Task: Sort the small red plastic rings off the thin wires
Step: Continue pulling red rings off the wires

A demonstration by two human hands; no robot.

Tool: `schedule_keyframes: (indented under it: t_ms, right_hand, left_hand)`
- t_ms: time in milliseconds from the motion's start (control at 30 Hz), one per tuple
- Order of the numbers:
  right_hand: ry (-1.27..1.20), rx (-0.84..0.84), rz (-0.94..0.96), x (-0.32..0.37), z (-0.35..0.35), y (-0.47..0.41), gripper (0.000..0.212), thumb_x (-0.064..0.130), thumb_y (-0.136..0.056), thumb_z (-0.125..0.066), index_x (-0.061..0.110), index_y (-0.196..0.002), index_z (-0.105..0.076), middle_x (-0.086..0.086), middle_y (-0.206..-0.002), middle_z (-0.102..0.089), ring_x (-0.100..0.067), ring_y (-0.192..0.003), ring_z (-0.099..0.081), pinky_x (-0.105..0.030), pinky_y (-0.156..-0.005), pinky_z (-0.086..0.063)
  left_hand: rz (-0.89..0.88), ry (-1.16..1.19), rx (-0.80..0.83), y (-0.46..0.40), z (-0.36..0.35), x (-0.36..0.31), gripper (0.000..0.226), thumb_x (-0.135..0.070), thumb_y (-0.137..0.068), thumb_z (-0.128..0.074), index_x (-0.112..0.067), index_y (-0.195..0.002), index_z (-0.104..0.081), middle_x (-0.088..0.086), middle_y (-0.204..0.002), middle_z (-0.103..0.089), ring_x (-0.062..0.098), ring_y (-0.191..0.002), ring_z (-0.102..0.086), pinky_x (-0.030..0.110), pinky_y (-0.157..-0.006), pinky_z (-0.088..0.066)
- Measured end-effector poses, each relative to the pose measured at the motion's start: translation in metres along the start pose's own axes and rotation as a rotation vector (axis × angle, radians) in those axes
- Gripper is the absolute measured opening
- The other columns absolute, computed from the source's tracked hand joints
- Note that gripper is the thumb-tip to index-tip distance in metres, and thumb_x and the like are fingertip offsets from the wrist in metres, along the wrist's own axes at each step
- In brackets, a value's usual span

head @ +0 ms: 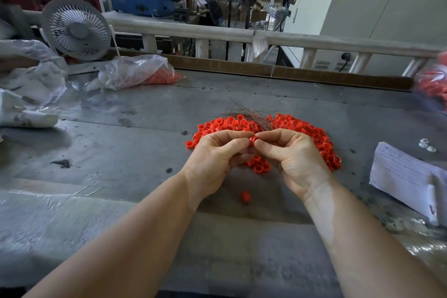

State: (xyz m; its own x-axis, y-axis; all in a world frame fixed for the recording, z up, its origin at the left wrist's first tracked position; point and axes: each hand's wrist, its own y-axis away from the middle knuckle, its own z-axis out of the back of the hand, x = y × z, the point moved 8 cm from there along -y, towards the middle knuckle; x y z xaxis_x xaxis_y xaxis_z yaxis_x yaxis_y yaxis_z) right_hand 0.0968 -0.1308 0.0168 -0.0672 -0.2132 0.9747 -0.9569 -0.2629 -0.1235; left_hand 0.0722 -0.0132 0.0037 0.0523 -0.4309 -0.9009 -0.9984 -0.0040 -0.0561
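A heap of small red plastic rings (pixel 300 128) lies on the grey table (pixel 145 128), with a bundle of thin wires (pixel 251 115) across its far side. My left hand (pixel 215 159) and my right hand (pixel 292 159) meet above the heap, fingers curled. Both pinch one red ring (pixel 252 140) between their fingertips. A few rings (pixel 260 166) show under my palms. One single ring (pixel 245 196) lies apart, nearer to me, between my wrists.
A clear bag of red rings (pixel 145 72) and a small white fan (pixel 77 29) stand at the back left. Crumpled plastic (pixel 31 84) fills the left edge. Folded paper (pixel 406 174) lies at right, another bag of rings (pixel 435 84) at far right.
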Motion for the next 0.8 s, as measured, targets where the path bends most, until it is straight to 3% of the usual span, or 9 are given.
schedule_keyframes:
  t_ms: [133, 300, 600, 800]
  right_hand:
    - [-0.09, 0.005, -0.068, -0.003, -0.001, 0.0, 0.006, 0.006, -0.056, -0.067, 0.012, -0.058, -0.068, -0.002, -0.06, -0.068, -0.011, -0.057, -0.066, -0.018, -0.056, -0.054]
    - [-0.1, 0.003, -0.076, -0.005, -0.002, 0.001, 0.011, 0.008, -0.059, -0.066, 0.006, -0.07, -0.062, -0.003, -0.062, -0.067, -0.014, -0.06, -0.065, -0.021, -0.059, -0.055]
    - [-0.173, 0.022, -0.195, -0.012, -0.004, 0.002, 0.012, 0.003, -0.06, -0.064, 0.001, -0.071, -0.061, -0.008, -0.059, -0.067, -0.016, -0.053, -0.066, -0.02, -0.048, -0.052]
    - [-0.167, 0.012, -0.252, -0.016, -0.001, 0.003, 0.011, 0.002, -0.058, -0.064, 0.001, -0.069, -0.061, -0.009, -0.058, -0.068, -0.017, -0.053, -0.067, -0.02, -0.049, -0.052]
  left_hand:
    - [0.02, 0.007, 0.009, 0.001, -0.002, 0.001, 0.015, 0.007, -0.085, -0.052, -0.001, -0.084, -0.065, 0.005, -0.066, -0.07, 0.011, -0.061, -0.067, 0.018, -0.057, -0.054]
    - [0.028, 0.011, -0.002, 0.001, -0.002, 0.0, 0.015, 0.006, -0.086, -0.052, -0.002, -0.084, -0.065, 0.005, -0.066, -0.07, 0.011, -0.061, -0.067, 0.018, -0.058, -0.054]
    - [0.032, -0.03, 0.019, 0.001, -0.004, 0.002, 0.016, 0.007, -0.086, -0.051, -0.001, -0.083, -0.065, 0.005, -0.063, -0.069, 0.01, -0.059, -0.066, 0.017, -0.057, -0.054]
    - [0.028, -0.072, 0.033, 0.0, -0.002, 0.004, 0.016, 0.006, -0.085, -0.054, -0.002, -0.081, -0.067, 0.006, -0.064, -0.069, 0.011, -0.061, -0.067, 0.019, -0.06, -0.055]
